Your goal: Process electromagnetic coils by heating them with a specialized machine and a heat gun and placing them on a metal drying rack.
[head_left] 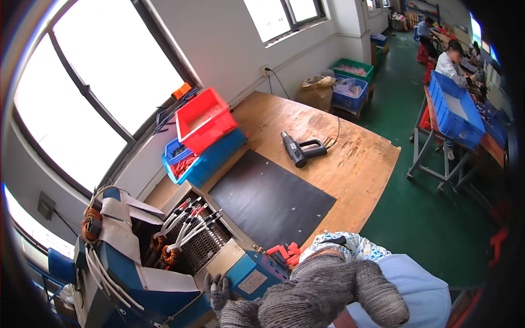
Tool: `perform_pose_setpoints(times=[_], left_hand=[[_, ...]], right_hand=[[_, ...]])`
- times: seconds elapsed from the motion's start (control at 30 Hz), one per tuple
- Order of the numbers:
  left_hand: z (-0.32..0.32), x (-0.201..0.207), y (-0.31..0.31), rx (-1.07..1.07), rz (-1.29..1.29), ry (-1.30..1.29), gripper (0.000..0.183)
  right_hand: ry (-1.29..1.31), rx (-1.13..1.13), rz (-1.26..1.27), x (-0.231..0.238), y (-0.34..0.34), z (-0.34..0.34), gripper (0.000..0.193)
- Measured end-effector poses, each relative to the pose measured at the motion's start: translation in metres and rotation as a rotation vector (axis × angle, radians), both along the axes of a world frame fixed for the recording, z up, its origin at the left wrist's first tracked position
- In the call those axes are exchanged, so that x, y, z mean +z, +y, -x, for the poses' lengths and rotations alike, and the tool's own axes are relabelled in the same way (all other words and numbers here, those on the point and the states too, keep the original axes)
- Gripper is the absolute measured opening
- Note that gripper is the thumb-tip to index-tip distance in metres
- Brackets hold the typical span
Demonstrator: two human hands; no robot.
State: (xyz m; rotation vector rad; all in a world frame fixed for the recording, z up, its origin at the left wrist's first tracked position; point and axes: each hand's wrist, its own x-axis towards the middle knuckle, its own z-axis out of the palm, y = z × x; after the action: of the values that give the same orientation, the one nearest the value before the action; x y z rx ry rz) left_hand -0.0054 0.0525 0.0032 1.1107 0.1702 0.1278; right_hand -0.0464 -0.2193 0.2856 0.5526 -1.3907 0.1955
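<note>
Both of my hands wear grey knit gloves. My left hand, at the lower edge, has its fingers stretched up and apart beside the blue-and-grey machine; I cannot tell whether they touch it. My right hand looms large and close at the bottom, bent back from a patterned sleeve. Its thick gloved fingers overlap and run out of the picture, so their grip is hidden. White cables with metal ring lugs and copper-wound coils lie in the machine's open mesh bay. Red sleeve pieces sit beside it.
On the wooden table lie a black mat and a heat gun. A red bin stacks on a blue bin by the window. Rightward, a blue crate stands on a wheeled stand; people sit working beyond.
</note>
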Motion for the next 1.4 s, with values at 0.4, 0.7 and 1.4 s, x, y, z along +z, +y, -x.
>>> perform_pose_setpoints(times=[0.4, 0.7, 1.4], left_hand=[[0.000, 0.010, -0.005, 0.007, -0.001, 0.028, 0.047], [0.001, 0.022, -0.011, -0.108, -0.105, 0.014, 0.045], [0.002, 0.039, -0.025, -0.071, 0.054, 0.057, 0.038]], right_hand=[[0.133, 0.148, -0.038, -0.006, -0.002, 0.003, 0.080], [-0.099, -0.114, 0.079, -0.009, -0.008, -0.027, 0.084], [0.317, -0.785, 0.574, -0.034, 0.001, -0.092, 0.045]])
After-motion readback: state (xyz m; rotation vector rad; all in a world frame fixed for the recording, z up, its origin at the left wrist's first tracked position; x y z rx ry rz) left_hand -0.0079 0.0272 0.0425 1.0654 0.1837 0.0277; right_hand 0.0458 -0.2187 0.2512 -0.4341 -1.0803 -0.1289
